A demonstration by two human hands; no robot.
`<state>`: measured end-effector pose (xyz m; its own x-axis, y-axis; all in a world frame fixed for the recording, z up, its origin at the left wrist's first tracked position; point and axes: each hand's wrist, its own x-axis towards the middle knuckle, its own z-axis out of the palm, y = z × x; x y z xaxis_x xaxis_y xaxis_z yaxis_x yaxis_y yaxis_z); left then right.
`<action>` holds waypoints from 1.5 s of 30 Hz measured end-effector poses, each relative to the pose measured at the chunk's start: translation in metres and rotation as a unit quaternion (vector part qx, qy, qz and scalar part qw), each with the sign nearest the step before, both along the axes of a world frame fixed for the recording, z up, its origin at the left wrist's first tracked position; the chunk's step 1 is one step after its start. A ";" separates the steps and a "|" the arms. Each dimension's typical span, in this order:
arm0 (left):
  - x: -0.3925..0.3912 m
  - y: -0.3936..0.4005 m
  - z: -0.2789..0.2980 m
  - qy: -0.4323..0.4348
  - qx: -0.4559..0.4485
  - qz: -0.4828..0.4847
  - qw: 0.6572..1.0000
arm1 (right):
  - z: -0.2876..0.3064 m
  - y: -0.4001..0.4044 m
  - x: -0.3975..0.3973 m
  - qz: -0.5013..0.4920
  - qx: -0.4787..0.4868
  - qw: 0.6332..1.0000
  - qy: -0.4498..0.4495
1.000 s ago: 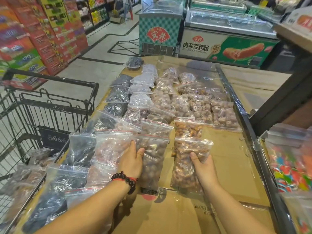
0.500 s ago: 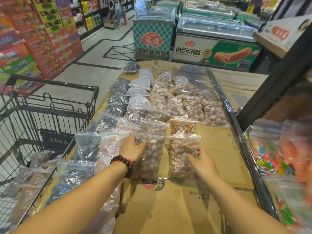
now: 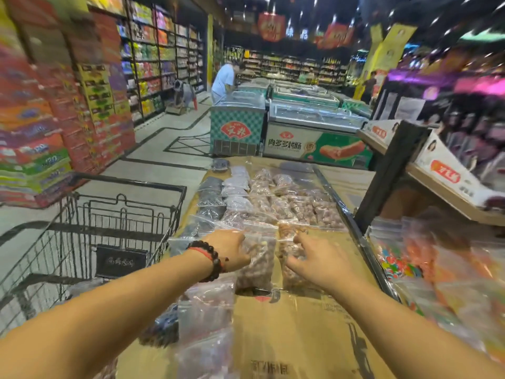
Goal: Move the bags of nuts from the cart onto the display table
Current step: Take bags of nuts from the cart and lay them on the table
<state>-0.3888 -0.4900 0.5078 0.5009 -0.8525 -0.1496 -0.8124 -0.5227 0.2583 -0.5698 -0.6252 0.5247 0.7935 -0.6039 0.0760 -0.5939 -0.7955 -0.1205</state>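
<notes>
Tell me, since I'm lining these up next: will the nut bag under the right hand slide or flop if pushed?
The nut bag is thin clear plastic, lumpy with loose nuts, so it will likely sag and shift rather than stay stiff. Lying flat on the cardboard table top, it probably drags rather than glides. The right hand rests spread on it.

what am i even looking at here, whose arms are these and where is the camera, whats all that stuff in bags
There is no machine here. The picture comes from a wide-angle camera worn on a person's head, so the two arms reaching forward belong to the wearer. The scene is a shop aisle. In front lies a display table covered in flattened cardboard, with rows of clear zip bags of nuts laid on it. The left hand, with a beaded bracelet at the wrist, rests on one bag of nuts. The right hand has its fingers on the neighbouring bag. Neither bag is lifted; both lie on the table. To the left stands a wire shopping cart. The picture is blurred, so finer detail of each grip is unclear.
</notes>
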 end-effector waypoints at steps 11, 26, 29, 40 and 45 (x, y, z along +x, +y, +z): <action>-0.010 0.191 0.034 -0.052 -0.018 0.020 0.998 | 0.013 0.158 0.011 0.034 -0.023 0.998 -0.037; 0.141 0.387 -0.006 -0.017 0.047 0.111 0.993 | -0.024 0.331 0.170 0.130 -0.051 0.990 0.026; 0.203 0.410 -0.024 -0.019 0.080 0.113 0.990 | -0.045 0.352 0.233 0.136 -0.058 0.988 0.049; 0.352 0.432 -0.123 0.046 0.132 0.088 0.986 | -0.161 0.424 0.377 0.126 0.031 0.983 0.129; 0.407 0.427 -0.269 0.167 0.201 0.177 0.949 | -0.246 0.425 0.398 0.106 0.099 0.971 0.189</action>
